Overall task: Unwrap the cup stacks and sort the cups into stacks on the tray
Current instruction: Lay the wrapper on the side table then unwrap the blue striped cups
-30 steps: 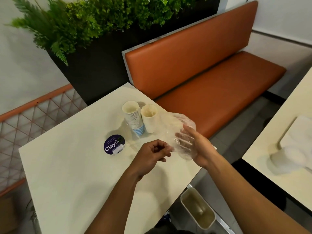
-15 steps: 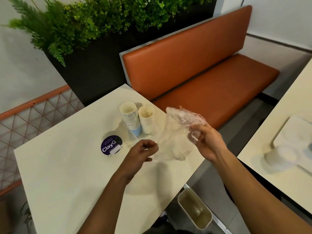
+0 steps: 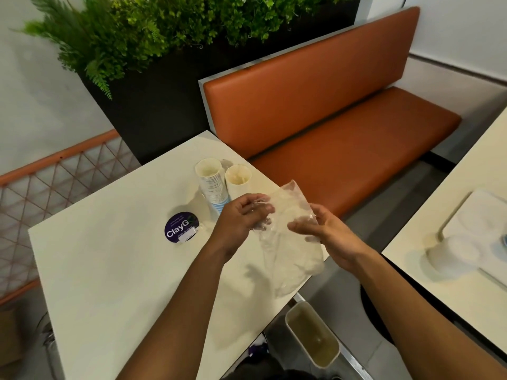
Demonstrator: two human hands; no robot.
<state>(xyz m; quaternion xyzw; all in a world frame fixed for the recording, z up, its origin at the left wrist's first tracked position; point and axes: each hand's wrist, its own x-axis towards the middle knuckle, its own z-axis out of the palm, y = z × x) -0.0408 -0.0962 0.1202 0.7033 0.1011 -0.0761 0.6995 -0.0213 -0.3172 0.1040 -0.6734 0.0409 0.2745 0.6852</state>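
We hold the clear plastic wrap point(image 3: 290, 259) between our hands. The left hand point(image 3: 241, 218) pinches its edge with curled fingers, and the right hand point(image 3: 326, 234) grips it between thumb and fingers. Two cup stacks point(image 3: 214, 187) stand on the table point(image 3: 109, 256) just beyond the left hand.

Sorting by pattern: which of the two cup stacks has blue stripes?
The left stack, nearer the purple sticker; the right stack is plain cream.

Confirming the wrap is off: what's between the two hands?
Head view: only the clear plastic wrapper, gripped by the left hand and right hand, apart from the cup stacks.
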